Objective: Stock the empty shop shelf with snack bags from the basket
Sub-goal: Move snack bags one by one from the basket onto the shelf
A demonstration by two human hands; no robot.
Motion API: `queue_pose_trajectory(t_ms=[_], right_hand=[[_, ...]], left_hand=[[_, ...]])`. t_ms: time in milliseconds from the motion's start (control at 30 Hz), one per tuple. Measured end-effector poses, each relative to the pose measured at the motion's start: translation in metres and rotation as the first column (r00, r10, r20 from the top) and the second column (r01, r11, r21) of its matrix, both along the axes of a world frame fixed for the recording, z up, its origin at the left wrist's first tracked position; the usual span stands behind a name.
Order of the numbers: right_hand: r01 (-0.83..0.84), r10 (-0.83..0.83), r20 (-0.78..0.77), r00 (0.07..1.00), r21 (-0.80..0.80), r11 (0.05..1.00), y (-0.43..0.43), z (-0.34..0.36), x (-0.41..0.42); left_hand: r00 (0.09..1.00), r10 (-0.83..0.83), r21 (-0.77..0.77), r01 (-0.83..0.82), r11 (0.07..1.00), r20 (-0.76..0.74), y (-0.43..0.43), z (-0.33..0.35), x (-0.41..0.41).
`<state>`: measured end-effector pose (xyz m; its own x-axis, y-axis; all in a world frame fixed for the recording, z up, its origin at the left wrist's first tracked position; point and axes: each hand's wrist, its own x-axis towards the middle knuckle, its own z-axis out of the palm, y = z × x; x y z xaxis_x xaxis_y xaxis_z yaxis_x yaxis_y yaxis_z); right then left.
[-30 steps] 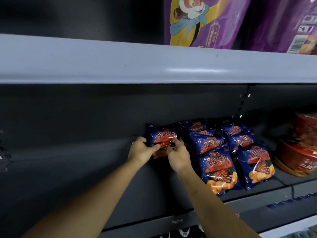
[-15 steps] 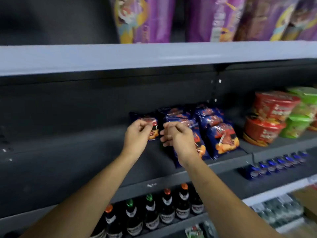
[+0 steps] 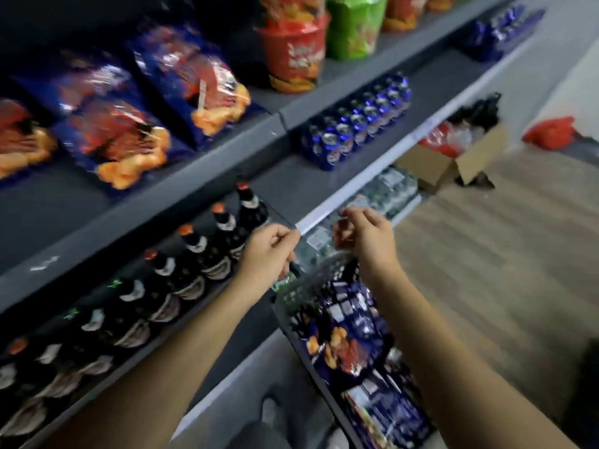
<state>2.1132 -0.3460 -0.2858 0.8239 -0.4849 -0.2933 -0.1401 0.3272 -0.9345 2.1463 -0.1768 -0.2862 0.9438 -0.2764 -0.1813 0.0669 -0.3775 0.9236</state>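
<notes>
Blue and orange snack bags (image 3: 123, 140) lie in rows on the dark grey shelf (image 3: 48, 209) at the upper left, blurred by camera motion. A grey mesh basket (image 3: 291, 293) sits low in the middle, with several more blue snack bags (image 3: 343, 348) in it. My left hand (image 3: 269, 251) hovers over the basket's far rim, fingers curled closed and holding nothing. My right hand (image 3: 366, 234) hangs just right of it above the basket, fingers bent but apart, also holding nothing. Neither hand touches a bag.
Dark bottles (image 3: 194, 251) line the shelf below the snack bags. Blue cans (image 3: 356, 124) stand to the right, with red tubs (image 3: 291, 50) and green tubs (image 3: 353, 24) above. An open cardboard box (image 3: 453, 160) and a red bag (image 3: 547, 131) lie on the wooden floor (image 3: 486, 254).
Both hands let go of the bag on the shelf and dropped down towards the basket. My view swung down and right, from the shelf to the lower shelves, basket and floor.
</notes>
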Motion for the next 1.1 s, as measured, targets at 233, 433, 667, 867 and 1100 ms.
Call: queue_pose_trajectory(t_ms=[233,433,667,867,1100], right_hand=[[0.206,-0.184,-0.332,0.925,0.034,0.978,-0.052,-0.126,-0.052],[0.277,-0.170,-0.548,0.819,0.118,0.954,-0.051,-0.223,-0.076],[0.382,-0.163,-0.719,0.676,0.152,0.912,-0.047,-0.305,-0.080],[0.442,-0.180,-0.747,0.640,0.166,0.882,-0.049,-0.341,-0.075],[0.484,-0.200,-0.689,0.696,0.245,0.840,-0.058,-0.331,-0.070]], left_hand=[[0.929,-0.157,0.219,0.239,0.946,-0.334,-0.058,-0.132,-0.001],[0.845,-0.159,0.342,0.370,0.864,-0.511,-0.072,-0.244,0.001],[0.826,-0.304,0.482,0.533,0.696,-0.475,-0.092,-0.328,0.034],[0.734,-0.446,0.420,0.667,0.616,-0.512,-0.120,-0.365,0.044],[0.743,-0.417,0.305,0.620,0.723,-0.524,-0.120,-0.349,0.050]])
